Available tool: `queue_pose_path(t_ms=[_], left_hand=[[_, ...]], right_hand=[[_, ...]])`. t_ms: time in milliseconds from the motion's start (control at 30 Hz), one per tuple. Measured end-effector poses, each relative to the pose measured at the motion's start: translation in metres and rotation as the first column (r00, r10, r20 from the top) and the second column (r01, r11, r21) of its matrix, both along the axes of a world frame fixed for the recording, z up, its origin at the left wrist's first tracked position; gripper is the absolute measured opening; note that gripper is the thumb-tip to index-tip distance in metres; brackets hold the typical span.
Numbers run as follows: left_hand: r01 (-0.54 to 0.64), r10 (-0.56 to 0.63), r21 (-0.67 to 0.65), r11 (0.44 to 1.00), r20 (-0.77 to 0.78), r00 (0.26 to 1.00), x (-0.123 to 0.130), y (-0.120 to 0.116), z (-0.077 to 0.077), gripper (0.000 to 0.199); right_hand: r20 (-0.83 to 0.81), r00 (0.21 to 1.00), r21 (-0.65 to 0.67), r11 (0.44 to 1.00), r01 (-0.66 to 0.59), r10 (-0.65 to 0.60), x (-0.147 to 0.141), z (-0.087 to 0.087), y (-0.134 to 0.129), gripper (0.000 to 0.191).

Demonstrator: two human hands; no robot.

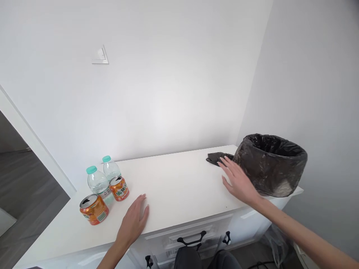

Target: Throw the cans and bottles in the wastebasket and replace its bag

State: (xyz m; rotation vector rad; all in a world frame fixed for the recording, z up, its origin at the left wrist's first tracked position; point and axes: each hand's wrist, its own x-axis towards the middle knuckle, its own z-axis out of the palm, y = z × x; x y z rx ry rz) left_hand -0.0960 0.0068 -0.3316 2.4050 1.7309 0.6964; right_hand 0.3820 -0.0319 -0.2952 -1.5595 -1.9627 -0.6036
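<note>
Left hand [131, 221] is free, orange cans [120, 189] just to its left; right hand [239, 184] free too, kinda spread near the bagged bin [270, 170].

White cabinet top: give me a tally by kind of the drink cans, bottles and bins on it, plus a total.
Orange drink cans: 2
Clear plastic bottles with teal caps: 2
Bin lined with a black bag: 1
Total: 5
</note>
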Motion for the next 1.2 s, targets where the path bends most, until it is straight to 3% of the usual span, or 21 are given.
queue_pose_path(t_ms=[100,167,267,400,500,667,800,900,967,1067,1200], left_hand=[[0.008,-0.008,0.022,1.0,-0.002,1.0,-0.001,-0.001,0.001,0.052],[0.015,-0.016,0.047,0.999,0.004,1.0,-0.001,-0.002,0.001,0.051],[0.022,-0.024,0.08,0.997,0.014,1.0,-0.002,-0.004,0.002,0.048],[0.029,-0.031,0.088,0.996,0.017,0.999,-0.003,-0.007,0.003,0.048],[0.034,-0.036,0.089,0.996,0.024,0.999,-0.003,-0.009,0.002,0.049],[0.029,-0.033,0.082,0.996,0.044,0.998,-0.003,-0.009,-0.001,0.049],[0.027,-0.031,0.073,0.997,0.045,0.999,-0.004,-0.009,-0.004,0.048],[0.041,-0.044,0.076,0.996,0.035,0.998,-0.005,-0.01,-0.005,0.047],[0.048,-0.05,0.079,0.996,0.03,0.998,-0.005,-0.01,-0.005,0.045],[0.046,-0.049,0.085,0.995,0.029,0.998,-0.005,-0.011,-0.005,0.044],[0.043,-0.046,0.093,0.995,0.035,0.998,-0.004,-0.01,-0.006,0.045]], right_hand=[[0.073,0.994,0.175,0.982,0.073,-0.087,0.034,0.065,-0.037,0.058],[0.042,0.963,0.2,0.947,0.253,-0.266,0.064,0.088,-0.05,0.056],[0.001,0.895,0.048,0.894,0.445,-0.446,0.104,0.093,-0.056,0.051],[-0.116,0.866,-0.149,0.871,0.469,-0.486,0.116,0.085,-0.052,0.045],[-0.213,0.884,-0.178,0.907,0.383,-0.415,0.093,0.09,-0.049,0.045],[-0.256,0.959,-0.206,0.976,0.066,-0.119,0.02,0.109,-0.04,0.044],[-0.252,0.962,-0.21,0.964,-0.16,0.105,-0.049,0.122,-0.015,0.043],[-0.258,0.942,-0.175,0.949,-0.263,0.213,-0.095,0.124,0.002,0.036],[-0.234,0.93,-0.091,0.946,-0.31,0.282,-0.116,0.119,0.003,0.035],[-0.19,0.921,0.045,0.941,-0.337,0.339,-0.127,0.1,-0.011,0.055],[-0.368,0.895,0.064,0.967,-0.246,0.252,-0.108,0.047,-0.034,0.075]])
